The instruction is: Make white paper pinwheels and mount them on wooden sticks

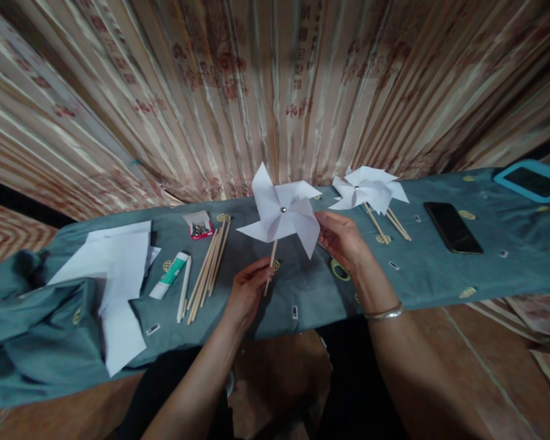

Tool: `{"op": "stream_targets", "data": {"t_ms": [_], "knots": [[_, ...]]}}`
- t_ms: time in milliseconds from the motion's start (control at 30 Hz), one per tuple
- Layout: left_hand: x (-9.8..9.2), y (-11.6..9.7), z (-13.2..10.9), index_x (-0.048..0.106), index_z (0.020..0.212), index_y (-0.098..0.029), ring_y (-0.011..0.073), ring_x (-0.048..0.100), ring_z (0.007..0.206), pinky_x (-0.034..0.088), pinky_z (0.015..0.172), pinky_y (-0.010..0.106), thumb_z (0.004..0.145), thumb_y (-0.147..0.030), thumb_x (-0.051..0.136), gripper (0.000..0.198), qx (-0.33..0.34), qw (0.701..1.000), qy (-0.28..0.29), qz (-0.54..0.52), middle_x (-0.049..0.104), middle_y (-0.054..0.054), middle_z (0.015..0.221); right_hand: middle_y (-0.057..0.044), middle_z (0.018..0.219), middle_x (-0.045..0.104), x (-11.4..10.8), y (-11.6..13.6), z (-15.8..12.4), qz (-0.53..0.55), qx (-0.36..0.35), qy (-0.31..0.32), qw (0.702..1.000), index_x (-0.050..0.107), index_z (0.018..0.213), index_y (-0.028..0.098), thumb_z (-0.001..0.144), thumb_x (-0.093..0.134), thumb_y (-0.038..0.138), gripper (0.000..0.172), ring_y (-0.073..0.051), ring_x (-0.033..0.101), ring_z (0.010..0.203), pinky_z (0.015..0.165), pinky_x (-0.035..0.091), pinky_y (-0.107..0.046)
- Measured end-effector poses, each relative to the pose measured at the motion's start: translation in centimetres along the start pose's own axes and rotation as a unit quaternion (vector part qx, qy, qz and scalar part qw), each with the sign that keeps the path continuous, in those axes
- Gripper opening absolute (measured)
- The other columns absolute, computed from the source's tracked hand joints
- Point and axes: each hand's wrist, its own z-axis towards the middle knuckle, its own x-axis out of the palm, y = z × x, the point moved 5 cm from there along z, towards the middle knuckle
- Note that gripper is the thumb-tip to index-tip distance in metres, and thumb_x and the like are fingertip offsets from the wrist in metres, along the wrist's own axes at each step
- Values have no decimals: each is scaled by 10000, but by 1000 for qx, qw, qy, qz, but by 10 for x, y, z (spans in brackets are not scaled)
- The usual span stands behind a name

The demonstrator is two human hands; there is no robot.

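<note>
A white paper pinwheel (275, 211) with a silver pin at its centre is held up over the cloth. My left hand (250, 290) grips its thin wooden stick, fingers closed round it below the blades. At the right edge of the blades is my right hand (341, 238), its thumb and fingers pinched at the paper of one blade. Just below the right hand, a yellow-green scissor handle (340, 270) shows, the rest hidden. Finished-looking white pinwheels (371, 188) lie overlapping at the back right, their sticks pointing toward me.
On the green cloth (275, 318) at left are white paper sheets (119, 263), a glue tube (169, 275), a white pen (184, 287), several wooden sticks (209, 269) and a red box of pins (198, 227). Right: a phone (453, 227) and blue-framed device (534, 181). Curtain behind.
</note>
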Motion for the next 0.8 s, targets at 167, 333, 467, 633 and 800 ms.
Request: {"op": "stream_targets", "data": {"t_ms": [167, 333, 467, 633, 800], "knots": [[1, 0, 0, 793, 828, -147, 91, 622, 662, 466, 687, 219, 469, -243, 938, 399, -2, 1000, 5, -4, 758, 41, 760, -9, 665, 728, 4, -7, 0, -5, 12, 13, 1000, 749, 703, 203, 552, 893, 486, 352, -152, 656, 621, 607, 511, -277], [0, 0, 1, 794, 807, -153, 98, 631, 678, 459, 683, 218, 454, -241, 940, 392, 1, 1000, -5, -7, 759, 39, 754, 7, 689, 719, 5, -13, 0, -19, 21, 27, 999, 739, 685, 213, 594, 876, 485, 317, -133, 639, 633, 627, 491, -274], [0, 0, 2, 797, 817, -163, 100, 632, 676, 460, 673, 216, 465, -250, 935, 388, 4, 1000, -2, 3, 761, 35, 758, 13, 648, 687, 6, -16, -1, -37, 32, 33, 998, 726, 670, 214, 584, 875, 514, 346, -132, 620, 615, 621, 477, -274], [0, 0, 1, 797, 848, -163, 108, 646, 719, 465, 695, 218, 496, -245, 929, 385, 8, 1000, 9, 6, 770, 39, 792, 19, 628, 683, 8, -19, -3, -42, 46, 31, 998, 740, 693, 212, 558, 888, 503, 353, -110, 602, 588, 603, 470, -243], [-1, 2, 3, 793, 818, -167, 111, 651, 698, 473, 700, 231, 486, -235, 933, 367, 9, 1000, 7, -4, 771, 38, 782, 10, 654, 708, 12, -20, -4, -59, 44, 34, 997, 747, 675, 213, 529, 891, 523, 371, -107, 621, 603, 583, 463, -228]]}}
